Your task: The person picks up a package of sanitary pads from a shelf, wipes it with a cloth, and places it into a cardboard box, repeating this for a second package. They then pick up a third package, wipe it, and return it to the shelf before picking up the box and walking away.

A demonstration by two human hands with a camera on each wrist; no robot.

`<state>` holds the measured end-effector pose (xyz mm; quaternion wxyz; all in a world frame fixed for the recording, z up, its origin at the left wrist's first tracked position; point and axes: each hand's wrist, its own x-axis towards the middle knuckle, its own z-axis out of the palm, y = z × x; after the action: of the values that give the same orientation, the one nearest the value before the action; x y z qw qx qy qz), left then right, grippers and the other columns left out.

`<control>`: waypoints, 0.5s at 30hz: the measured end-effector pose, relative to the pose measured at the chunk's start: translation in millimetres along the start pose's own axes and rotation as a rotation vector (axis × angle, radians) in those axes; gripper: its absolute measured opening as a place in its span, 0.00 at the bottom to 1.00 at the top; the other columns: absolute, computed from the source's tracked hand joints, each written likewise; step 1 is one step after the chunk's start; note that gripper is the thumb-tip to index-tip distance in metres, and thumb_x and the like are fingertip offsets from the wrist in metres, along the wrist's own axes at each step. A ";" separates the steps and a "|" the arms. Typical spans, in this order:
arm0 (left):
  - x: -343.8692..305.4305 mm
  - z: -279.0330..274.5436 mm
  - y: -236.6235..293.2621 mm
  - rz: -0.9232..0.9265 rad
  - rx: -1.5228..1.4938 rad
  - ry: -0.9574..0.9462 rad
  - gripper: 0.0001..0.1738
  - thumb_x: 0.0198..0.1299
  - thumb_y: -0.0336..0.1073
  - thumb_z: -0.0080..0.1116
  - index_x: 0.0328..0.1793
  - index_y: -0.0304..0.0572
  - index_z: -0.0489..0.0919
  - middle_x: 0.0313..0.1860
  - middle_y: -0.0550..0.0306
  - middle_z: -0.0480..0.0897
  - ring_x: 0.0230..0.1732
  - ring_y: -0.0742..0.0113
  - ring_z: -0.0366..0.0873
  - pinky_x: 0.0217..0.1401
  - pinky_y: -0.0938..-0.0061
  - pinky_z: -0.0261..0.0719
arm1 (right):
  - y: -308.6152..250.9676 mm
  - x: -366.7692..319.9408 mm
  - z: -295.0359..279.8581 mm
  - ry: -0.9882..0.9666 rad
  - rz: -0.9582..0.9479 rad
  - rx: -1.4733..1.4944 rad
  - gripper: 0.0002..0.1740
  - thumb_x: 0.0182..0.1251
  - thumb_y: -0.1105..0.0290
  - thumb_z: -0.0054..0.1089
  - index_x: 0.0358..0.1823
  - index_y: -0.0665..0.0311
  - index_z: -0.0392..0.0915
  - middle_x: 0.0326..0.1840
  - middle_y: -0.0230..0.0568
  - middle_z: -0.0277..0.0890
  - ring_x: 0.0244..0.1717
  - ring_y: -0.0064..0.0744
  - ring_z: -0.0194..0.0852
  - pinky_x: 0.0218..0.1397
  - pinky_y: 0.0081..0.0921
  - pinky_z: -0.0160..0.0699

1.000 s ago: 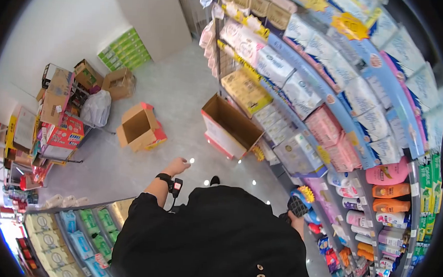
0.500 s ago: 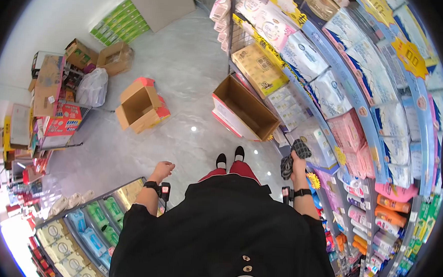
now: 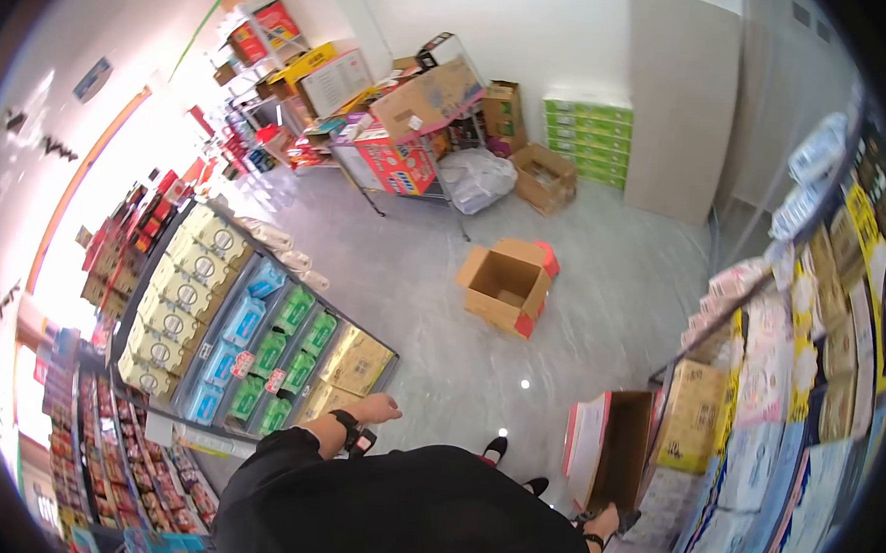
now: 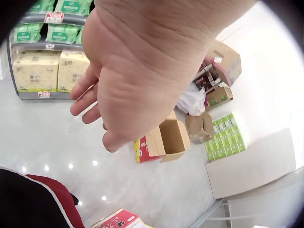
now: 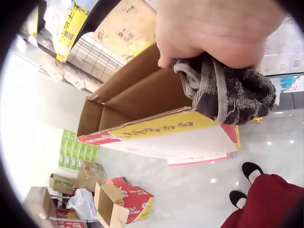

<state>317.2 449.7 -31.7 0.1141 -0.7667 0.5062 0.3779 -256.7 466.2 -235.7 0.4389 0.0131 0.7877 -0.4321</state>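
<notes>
My right hand grips a dark grey patterned cloth, which looks like a bunched towel. In the right wrist view the cloth overlaps the near end of a long open carton, with the hand above it. The carton is brown inside and stands against the shelf. On the other side my left hand hangs in the air, holding nothing. Its fingers are loosely bent in the left wrist view, near packs of yellow tissue on a low shelf.
A smaller open carton sits on the floor ahead. Behind it stand a loaded cart, a white plastic bag, another brown box and stacked green packs. Stocked shelves line the right; a display rack stands left.
The head view has swung to the left, bringing the display rack and cart toward the middle. My right hand, still holding the cloth, is now at the long carton's near end.
</notes>
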 end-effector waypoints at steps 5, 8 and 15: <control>-12.4 -8.8 13.4 -0.023 -0.034 -0.051 0.29 0.54 0.53 0.57 0.54 0.36 0.79 0.50 0.41 0.81 0.55 0.47 0.76 0.60 0.63 0.71 | 22.8 95.9 -45.7 -0.105 -0.327 -0.856 0.12 0.57 0.66 0.52 0.34 0.69 0.77 0.28 0.56 0.75 0.34 0.44 0.74 0.41 0.38 0.72; 24.8 1.6 -33.2 0.036 -0.100 -0.028 0.29 0.54 0.53 0.56 0.54 0.37 0.79 0.50 0.42 0.81 0.54 0.47 0.76 0.60 0.63 0.71 | -22.4 34.3 -28.9 -0.060 -0.050 -0.309 0.20 0.61 0.53 0.54 0.45 0.60 0.71 0.48 0.49 0.71 0.50 0.45 0.67 0.51 0.52 0.69; 110.1 -49.9 -137.1 0.077 -0.164 0.121 0.28 0.54 0.52 0.55 0.51 0.36 0.80 0.47 0.39 0.81 0.50 0.44 0.78 0.55 0.60 0.74 | -173.8 -121.3 127.1 -0.080 -0.084 -0.135 0.15 0.61 0.60 0.53 0.43 0.62 0.70 0.43 0.47 0.70 0.44 0.46 0.69 0.44 0.49 0.73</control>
<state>480.8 409.1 -102.4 0.0053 -0.7748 0.5088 0.3752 -165.3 312.9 -64.8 0.4515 -0.0669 0.7967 -0.3962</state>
